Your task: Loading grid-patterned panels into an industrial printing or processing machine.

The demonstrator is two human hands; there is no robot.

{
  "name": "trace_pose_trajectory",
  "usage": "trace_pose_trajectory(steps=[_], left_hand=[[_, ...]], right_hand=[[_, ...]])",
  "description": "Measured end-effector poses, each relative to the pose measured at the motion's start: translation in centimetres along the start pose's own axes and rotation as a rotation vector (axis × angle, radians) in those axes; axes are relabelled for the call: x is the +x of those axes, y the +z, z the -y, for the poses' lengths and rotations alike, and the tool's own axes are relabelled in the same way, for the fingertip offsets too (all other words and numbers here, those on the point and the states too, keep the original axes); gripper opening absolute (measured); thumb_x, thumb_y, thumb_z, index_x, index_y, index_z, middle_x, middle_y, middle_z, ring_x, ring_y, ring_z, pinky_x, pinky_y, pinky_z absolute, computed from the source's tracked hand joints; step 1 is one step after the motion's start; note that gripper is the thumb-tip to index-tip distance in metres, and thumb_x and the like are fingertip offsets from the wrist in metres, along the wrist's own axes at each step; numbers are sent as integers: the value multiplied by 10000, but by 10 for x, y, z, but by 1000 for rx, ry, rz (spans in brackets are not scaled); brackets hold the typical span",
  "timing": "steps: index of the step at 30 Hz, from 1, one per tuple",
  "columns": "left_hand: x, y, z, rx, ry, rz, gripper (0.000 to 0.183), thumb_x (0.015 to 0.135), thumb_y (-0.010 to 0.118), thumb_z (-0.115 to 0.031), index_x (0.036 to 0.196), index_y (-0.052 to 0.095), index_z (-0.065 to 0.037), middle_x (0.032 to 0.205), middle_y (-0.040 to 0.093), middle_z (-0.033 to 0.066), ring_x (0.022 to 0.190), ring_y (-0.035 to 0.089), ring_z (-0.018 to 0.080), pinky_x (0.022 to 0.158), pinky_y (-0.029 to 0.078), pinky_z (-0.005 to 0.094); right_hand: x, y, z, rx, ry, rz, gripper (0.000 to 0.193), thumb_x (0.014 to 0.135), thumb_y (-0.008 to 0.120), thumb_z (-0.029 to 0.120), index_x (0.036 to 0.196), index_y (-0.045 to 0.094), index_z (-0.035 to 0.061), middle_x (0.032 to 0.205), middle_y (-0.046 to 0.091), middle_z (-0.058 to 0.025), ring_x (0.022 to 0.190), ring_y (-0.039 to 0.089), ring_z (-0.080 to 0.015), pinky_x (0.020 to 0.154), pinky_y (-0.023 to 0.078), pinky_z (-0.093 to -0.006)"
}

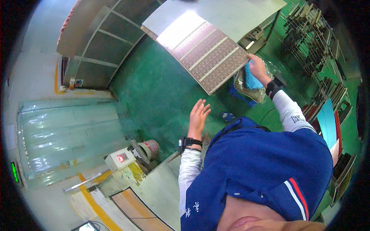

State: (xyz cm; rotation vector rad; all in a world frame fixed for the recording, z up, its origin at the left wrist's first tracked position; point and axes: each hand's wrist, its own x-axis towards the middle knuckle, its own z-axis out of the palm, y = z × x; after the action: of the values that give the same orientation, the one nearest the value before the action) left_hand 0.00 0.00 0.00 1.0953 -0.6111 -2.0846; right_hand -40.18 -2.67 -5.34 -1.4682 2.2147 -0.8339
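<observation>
A large thin brownish panel (208, 57), printed with rows of small rectangles and pale stripes, lies partly on the pale table (243, 17) and juts out over its near edge toward me. My right hand (258, 69) pinches the panel's right corner between thumb and fingers. Bright glare covers the far left part of the panel. My left hand (198, 115) is raised in front of me, below the panel's near corner and apart from it. Its fingers are stretched out and it holds nothing. Dark bands circle both wrists.
A stool with a plastic-wrapped seat (248, 86) and blue cloth stands beneath my right hand. Metal racks (314, 34) line the right side. A clear strip curtain (69, 138) hangs at left. Lower left, another table (169, 192) bears a similar panel (135, 206) near a white box (120, 158).
</observation>
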Motion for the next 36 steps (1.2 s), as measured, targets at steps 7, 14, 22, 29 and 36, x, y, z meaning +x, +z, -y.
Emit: trace_pose_trajectory(steps=[7,14,22,29,36], left_hand=[[46,14,-21,144,24,-145,549,912,589,-177,1353,344,40,1276,479,175,1096,545,298,908,462,400],[68,17,-30,142,52,-357,278,882,633,-128,1113,514,-30,912,577,63,779,574,204,733,484,346],[80,23,-20,-52,37,-449,132,868,643,-91,907,518,-77,697,500,34,618,519,188,655,496,369],[87,23,-13,-243,77,-364,212,888,621,-124,1059,507,-73,932,563,68,828,554,232,782,493,408],[96,11,-2,-432,42,-226,238,928,556,-180,1117,495,-50,1152,515,125,1086,495,321,953,435,480]], right_hand=[[-36,1,68,-260,-171,-139,561,732,510,-7,1290,487,53,1383,448,-127,1173,481,-315,958,399,-435],[-51,-4,76,-260,-212,-80,577,720,517,-3,1294,485,48,1371,455,-132,1172,485,-303,952,392,-429],[-28,-10,29,-78,-210,-92,535,720,520,-11,1247,531,84,1364,446,-148,1150,492,-338,908,432,-457],[-17,-40,20,-324,-102,-133,573,713,551,7,1274,527,118,1416,384,-142,1221,432,-344,961,396,-470],[-32,-32,28,-350,-154,-104,569,703,553,13,1260,545,128,1433,360,-140,1229,429,-339,957,392,-470]])
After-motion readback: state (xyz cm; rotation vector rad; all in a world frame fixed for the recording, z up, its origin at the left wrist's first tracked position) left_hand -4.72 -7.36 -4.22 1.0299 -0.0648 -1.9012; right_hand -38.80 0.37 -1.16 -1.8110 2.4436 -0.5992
